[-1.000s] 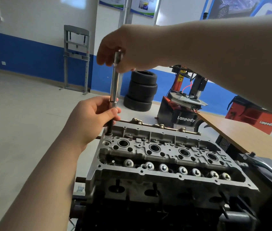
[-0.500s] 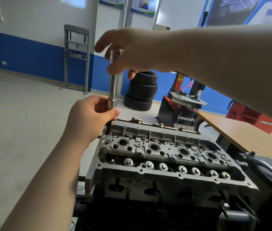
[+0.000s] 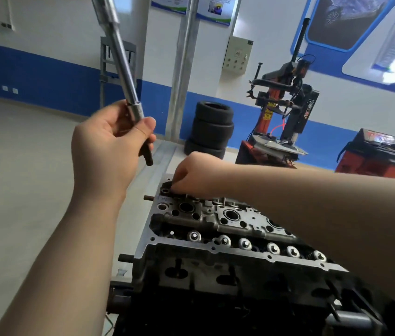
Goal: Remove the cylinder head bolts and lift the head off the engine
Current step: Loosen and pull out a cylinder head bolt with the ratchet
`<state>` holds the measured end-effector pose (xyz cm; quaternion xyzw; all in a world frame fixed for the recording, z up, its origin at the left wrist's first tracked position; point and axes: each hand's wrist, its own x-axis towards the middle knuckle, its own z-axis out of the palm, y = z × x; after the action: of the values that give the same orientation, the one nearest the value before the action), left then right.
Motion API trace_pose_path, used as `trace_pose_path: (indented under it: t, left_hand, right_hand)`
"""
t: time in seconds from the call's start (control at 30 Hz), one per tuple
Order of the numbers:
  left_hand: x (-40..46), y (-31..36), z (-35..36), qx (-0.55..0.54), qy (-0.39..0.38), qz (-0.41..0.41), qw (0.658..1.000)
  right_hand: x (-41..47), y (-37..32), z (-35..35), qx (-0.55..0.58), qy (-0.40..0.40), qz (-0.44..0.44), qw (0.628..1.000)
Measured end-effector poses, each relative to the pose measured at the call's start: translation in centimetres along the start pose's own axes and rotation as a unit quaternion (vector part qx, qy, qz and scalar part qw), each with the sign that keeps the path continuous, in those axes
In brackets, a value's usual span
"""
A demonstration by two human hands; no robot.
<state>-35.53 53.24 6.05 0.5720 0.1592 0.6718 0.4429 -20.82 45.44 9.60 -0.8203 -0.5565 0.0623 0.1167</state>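
Left hand (image 3: 109, 144), centre left of the frame, grips a long socket wrench (image 3: 121, 59) that is tilted toward the upper left, its dark socket tip (image 3: 146, 154) clear of the engine. Right hand (image 3: 191, 173), at centre, has its fingers curled down at the far corner of the cylinder head (image 3: 216, 229); what they pinch cannot be told. The head sits on the engine block (image 3: 216, 287), lower centre.
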Motion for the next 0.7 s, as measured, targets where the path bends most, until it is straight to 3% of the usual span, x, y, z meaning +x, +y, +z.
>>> trace_pose_path:
  t: [0.2,0.47,0.6,0.7]
  left_hand:
    - [0.6,-0.4,-0.8,0.078,0.011,-0.017,0.997]
    - [1.0,-1.0,-0.9,0.167,0.017,-0.061,0.984]
    - [0.9,-0.8,-0.5,0.179,0.002,-0.064,0.982]
    - [0.6,-0.4,-0.1,0.179,-0.016,-0.075,0.981]
  right_hand:
    - [1.2,-1.9,1.4,-0.076,-0.014,0.031,0.997]
    - [1.4,-2.5,0.3,0.097,-0.113,0.109,0.983]
    - [0.8,-3.3,-1.6,0.176,-0.028,0.094,0.980]
    - [0.2,-3.7,-5.4,0.340,0.071,0.072,0.935]
